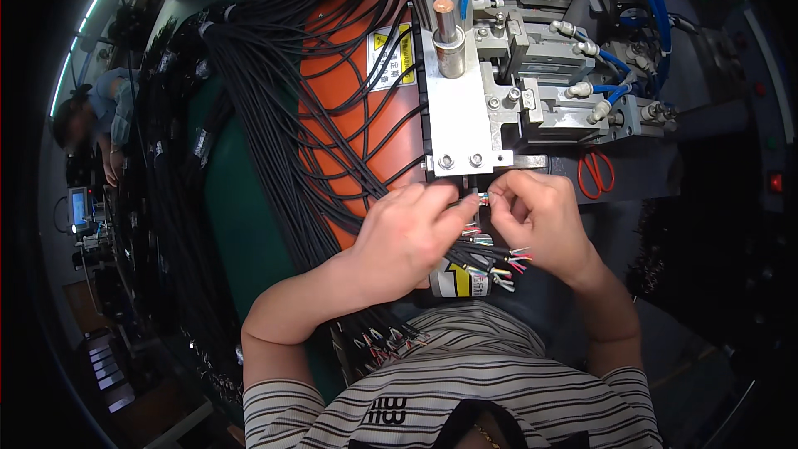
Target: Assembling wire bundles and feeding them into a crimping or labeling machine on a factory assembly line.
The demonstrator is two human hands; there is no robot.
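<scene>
My left hand (pixel 405 235) and my right hand (pixel 540 220) meet just below the front of a metal press fixture (pixel 460 116). Small coloured wire ends (pixel 483 199) show between their fingertips. My left fingers are pinched together at the wires, by the end of a black cable that they mostly hide. From the other side, my right thumb and forefinger pinch the same wire ends, with the other fingers curled. Under my hands hangs a bunch of black cables with stripped, multicoloured ends (pixel 490 264), some red, white, green and yellow.
A large bundle of black cables (pixel 258 108) drapes over an orange panel (pixel 349 116) and a green surface (pixel 241 199) on the left. Red-handled scissors (pixel 595 175) lie right of the fixture. Blue air hoses (pixel 661 17) curve behind it. Another person (pixel 108 112) is at far left.
</scene>
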